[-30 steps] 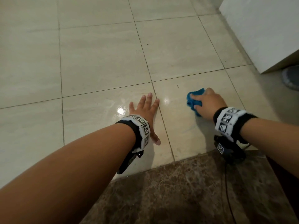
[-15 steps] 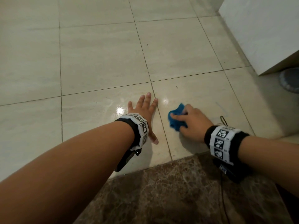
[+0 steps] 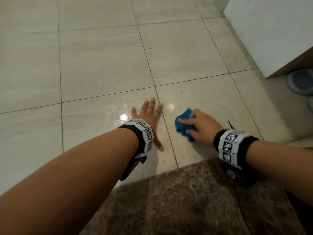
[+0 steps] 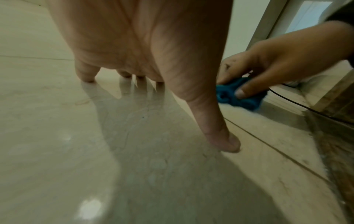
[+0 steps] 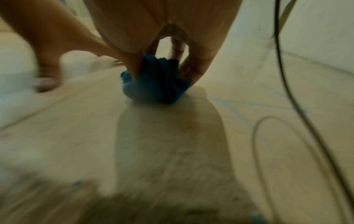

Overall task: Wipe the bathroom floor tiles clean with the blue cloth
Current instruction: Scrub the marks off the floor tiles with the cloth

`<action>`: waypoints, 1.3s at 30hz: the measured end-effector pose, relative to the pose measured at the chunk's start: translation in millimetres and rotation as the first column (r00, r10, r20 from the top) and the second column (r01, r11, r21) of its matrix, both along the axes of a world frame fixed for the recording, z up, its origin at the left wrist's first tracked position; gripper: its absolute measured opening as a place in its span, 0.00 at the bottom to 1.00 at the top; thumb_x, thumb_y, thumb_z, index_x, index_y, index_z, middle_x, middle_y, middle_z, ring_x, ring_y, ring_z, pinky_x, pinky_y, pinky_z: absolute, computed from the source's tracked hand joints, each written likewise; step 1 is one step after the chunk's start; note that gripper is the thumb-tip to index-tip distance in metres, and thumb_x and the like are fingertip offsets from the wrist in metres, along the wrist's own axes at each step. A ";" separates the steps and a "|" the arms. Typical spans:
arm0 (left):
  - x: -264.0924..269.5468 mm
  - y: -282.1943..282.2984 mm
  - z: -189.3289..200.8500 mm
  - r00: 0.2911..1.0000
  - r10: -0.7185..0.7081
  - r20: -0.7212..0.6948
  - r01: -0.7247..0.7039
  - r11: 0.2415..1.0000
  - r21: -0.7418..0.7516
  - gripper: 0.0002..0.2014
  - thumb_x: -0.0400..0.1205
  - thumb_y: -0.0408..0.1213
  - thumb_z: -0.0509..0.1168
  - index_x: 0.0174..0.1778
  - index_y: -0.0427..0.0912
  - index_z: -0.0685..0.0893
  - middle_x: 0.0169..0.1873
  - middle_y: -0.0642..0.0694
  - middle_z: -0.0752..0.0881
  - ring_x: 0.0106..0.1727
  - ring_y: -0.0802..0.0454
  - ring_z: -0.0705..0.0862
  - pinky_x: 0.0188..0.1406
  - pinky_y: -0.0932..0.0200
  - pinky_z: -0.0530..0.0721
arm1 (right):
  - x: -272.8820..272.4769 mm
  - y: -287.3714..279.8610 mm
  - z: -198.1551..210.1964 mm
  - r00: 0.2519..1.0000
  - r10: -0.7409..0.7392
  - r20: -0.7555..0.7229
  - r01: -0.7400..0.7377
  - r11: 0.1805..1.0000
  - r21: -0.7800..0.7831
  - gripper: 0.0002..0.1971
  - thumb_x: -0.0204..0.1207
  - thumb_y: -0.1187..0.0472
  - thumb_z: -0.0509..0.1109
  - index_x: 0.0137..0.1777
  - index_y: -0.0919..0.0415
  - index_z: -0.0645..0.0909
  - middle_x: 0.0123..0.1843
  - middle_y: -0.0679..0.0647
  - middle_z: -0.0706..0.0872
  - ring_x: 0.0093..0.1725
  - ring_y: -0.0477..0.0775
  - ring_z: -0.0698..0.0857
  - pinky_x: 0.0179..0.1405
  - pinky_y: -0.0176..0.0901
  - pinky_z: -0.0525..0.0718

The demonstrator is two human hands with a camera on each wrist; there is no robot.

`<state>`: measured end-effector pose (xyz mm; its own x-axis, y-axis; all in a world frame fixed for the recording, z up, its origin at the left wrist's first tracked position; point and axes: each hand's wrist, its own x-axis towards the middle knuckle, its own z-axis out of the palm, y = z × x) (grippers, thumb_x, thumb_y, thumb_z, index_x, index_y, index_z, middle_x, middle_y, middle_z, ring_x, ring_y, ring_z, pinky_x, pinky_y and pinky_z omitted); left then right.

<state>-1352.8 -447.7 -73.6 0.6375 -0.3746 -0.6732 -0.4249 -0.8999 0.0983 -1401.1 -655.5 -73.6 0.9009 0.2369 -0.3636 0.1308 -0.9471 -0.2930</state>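
Both hands are down on the floor tiles [image 3: 101, 65]. Left hand [image 3: 149, 116] lies flat with its fingers straight and slightly spread, palm toward the tile, grasping nothing; the left wrist view shows the fingertips [image 4: 86, 77] and the thumb tip touching the glossy surface while the palm arches above it. Right hand [image 3: 201, 128] is curled over the blue cloth [image 3: 183, 122], which is bunched into a wad and pressed against the tile. In the left wrist view the thumb [image 4: 247, 89] pins the near side of the cloth [image 4: 239, 97] and the other fingers wrap its far side; in the right wrist view the wad [image 5: 157, 84] bulges out beneath the palm and sits on the floor, though that picture is blurred. The cloth lies on the tile immediately to the right of the grout line [image 3: 167, 126] that runs between the two hands, near the left hand but not touching it. Each forearm carries a black wrist band [image 3: 144, 134] fitted with white marker blocks. A thin black cable [image 5: 287, 84] hangs beside the right hand and loops on the floor. Nearest the person, the pale tiles meet a dark brown marbled threshold [image 3: 169, 200]. A white panel [image 3: 271, 31] stands at the upper right, with a grey shoe [image 3: 301, 82] partly visible on the floor beside its lower corner. Bright ceiling reflections [image 3: 123, 117] show on the tile just beside the left hand.
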 end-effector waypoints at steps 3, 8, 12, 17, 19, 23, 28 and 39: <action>-0.2 0.4 0.4 1.000 -0.007 0.004 0.007 1.000 -0.007 0.75 0.58 0.67 0.79 0.82 0.47 0.26 0.80 0.43 0.25 0.83 0.42 0.29 0.79 0.29 0.42 | 14.3 -17.8 -5.5 0.904 -0.428 -0.021 0.428 0.903 0.023 0.21 0.78 0.55 0.67 0.71 0.53 0.74 0.51 0.50 0.70 0.42 0.46 0.74 0.39 0.27 0.70; 0.5 0.7 -0.8 1.000 -0.008 0.010 0.008 1.000 -0.003 0.75 0.58 0.67 0.78 0.82 0.47 0.26 0.80 0.43 0.25 0.82 0.41 0.29 0.80 0.30 0.42 | -21.9 24.9 2.2 0.996 0.068 -0.060 -0.067 0.997 0.030 0.21 0.79 0.57 0.65 0.71 0.46 0.75 0.56 0.52 0.70 0.50 0.51 0.74 0.53 0.37 0.72; -0.3 1.0 0.7 1.000 -0.004 -0.001 0.004 1.000 -0.004 0.75 0.58 0.67 0.78 0.81 0.47 0.26 0.80 0.43 0.25 0.82 0.42 0.29 0.80 0.30 0.42 | 7.5 -9.1 2.6 0.995 -0.094 -0.040 0.093 0.995 -0.036 0.21 0.78 0.57 0.66 0.72 0.47 0.75 0.61 0.55 0.71 0.56 0.59 0.77 0.52 0.34 0.69; 0.5 2.1 0.6 1.000 -0.002 -0.006 0.002 1.000 -0.014 0.75 0.58 0.67 0.78 0.82 0.48 0.26 0.80 0.43 0.25 0.82 0.42 0.29 0.80 0.29 0.41 | 4.3 -14.0 -0.1 0.924 -0.382 -0.006 0.375 0.910 -0.176 0.22 0.80 0.55 0.60 0.75 0.49 0.69 0.61 0.61 0.72 0.51 0.60 0.76 0.43 0.45 0.77; 0.8 -0.5 1.3 1.000 0.011 -0.016 -0.011 1.000 -0.010 0.75 0.58 0.66 0.79 0.82 0.47 0.27 0.80 0.43 0.25 0.82 0.42 0.29 0.79 0.28 0.42 | -19.5 11.7 3.7 0.991 -0.126 -0.037 0.122 0.986 -0.110 0.24 0.80 0.59 0.60 0.76 0.43 0.68 0.63 0.58 0.71 0.58 0.61 0.75 0.56 0.49 0.76; 2.5 -8.3 2.6 0.998 0.059 -0.014 -0.059 0.997 -0.047 0.75 0.57 0.70 0.77 0.82 0.48 0.29 0.80 0.44 0.25 0.82 0.41 0.29 0.78 0.27 0.39 | -19.1 7.2 -1.1 0.999 -0.003 -0.035 0.003 1.000 0.002 0.22 0.79 0.54 0.62 0.73 0.42 0.71 0.54 0.50 0.68 0.53 0.56 0.75 0.49 0.40 0.70; 6.2 -22.6 2.2 0.997 -0.054 0.059 0.059 0.994 -0.088 0.75 0.56 0.74 0.73 0.81 0.50 0.25 0.78 0.45 0.21 0.81 0.43 0.25 0.78 0.28 0.36 | 6.7 -37.6 5.7 0.835 -0.547 -0.054 0.517 0.815 -0.262 0.25 0.81 0.55 0.59 0.78 0.48 0.63 0.73 0.63 0.62 0.64 0.67 0.70 0.62 0.49 0.73; 13.1 -50.7 -8.1 0.995 -0.098 -0.009 0.097 0.994 -0.052 0.75 0.56 0.72 0.75 0.81 0.51 0.25 0.78 0.44 0.21 0.80 0.42 0.24 0.76 0.25 0.36 | -26.5 -36.2 14.9 0.751 -0.655 -0.087 0.609 0.737 -0.293 0.30 0.81 0.59 0.61 0.81 0.45 0.57 0.77 0.60 0.55 0.68 0.68 0.66 0.68 0.49 0.71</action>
<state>-1339.6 -498.4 -81.7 0.5885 -0.4690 -0.6586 -0.5092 -0.8477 0.1487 -1427.6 -691.6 -58.8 0.7276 -0.4759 -0.4940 -0.5534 -0.8328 -0.0127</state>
